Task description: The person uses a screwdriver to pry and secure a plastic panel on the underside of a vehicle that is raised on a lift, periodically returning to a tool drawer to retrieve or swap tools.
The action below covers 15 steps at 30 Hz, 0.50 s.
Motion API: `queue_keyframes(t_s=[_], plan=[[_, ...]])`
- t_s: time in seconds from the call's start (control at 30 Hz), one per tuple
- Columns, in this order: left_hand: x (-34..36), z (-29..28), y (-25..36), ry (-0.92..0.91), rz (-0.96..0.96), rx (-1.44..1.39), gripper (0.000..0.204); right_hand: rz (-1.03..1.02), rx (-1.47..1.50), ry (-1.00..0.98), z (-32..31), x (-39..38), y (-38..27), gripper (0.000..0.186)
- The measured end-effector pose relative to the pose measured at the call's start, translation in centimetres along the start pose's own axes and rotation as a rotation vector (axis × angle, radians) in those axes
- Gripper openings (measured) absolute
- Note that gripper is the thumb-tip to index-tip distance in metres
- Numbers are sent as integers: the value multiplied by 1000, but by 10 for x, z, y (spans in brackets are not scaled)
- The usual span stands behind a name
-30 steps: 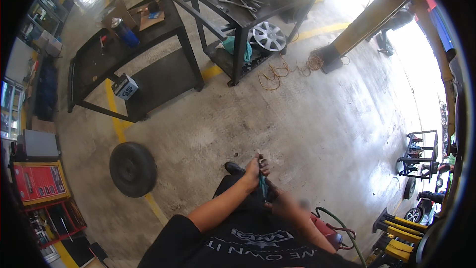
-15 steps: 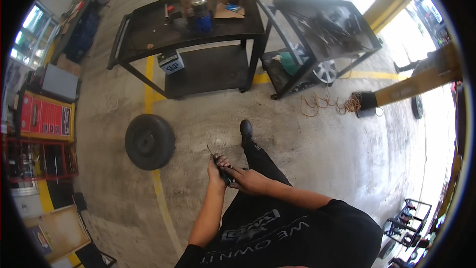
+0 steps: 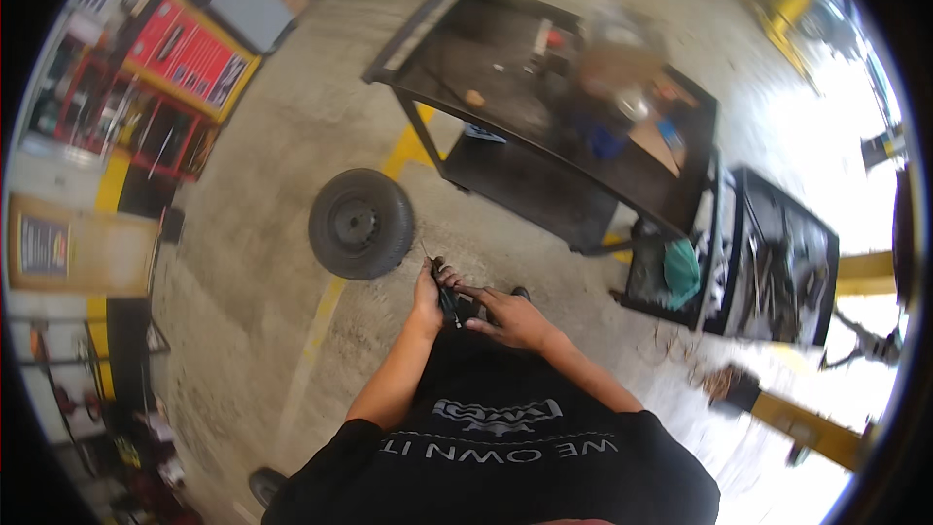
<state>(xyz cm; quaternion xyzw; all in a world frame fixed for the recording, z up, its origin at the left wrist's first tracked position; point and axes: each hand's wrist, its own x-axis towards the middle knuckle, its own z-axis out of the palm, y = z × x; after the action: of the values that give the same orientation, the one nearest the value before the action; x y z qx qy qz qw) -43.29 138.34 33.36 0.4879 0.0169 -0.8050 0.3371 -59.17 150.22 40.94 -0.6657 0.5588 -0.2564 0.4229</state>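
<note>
You are standing on the concrete floor [image 3: 292, 350] with the small dark-handled tool [image 3: 447, 303] in front of your waist, near the loose wheel [image 3: 362, 224], which is lying untouched. Your left hand [image 3: 429, 294] is making a closed grip on the tool; your right hand [image 3: 513, 319] is touching it with fingers spread, both forearms bent inward.

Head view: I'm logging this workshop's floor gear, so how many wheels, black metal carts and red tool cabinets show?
Wheel: 1
Black metal carts: 2
Red tool cabinet: 1
Total: 4
</note>
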Motion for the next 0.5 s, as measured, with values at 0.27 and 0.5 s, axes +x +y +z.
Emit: queue_keyframes(t_s=[0.27, 0.5], plan=[[118, -40, 200, 283, 234, 158, 25, -3, 10, 28, -67, 191, 34, 45], [239, -135, 374, 409, 119, 1724, 43, 105, 241, 397, -126, 375, 18, 30]])
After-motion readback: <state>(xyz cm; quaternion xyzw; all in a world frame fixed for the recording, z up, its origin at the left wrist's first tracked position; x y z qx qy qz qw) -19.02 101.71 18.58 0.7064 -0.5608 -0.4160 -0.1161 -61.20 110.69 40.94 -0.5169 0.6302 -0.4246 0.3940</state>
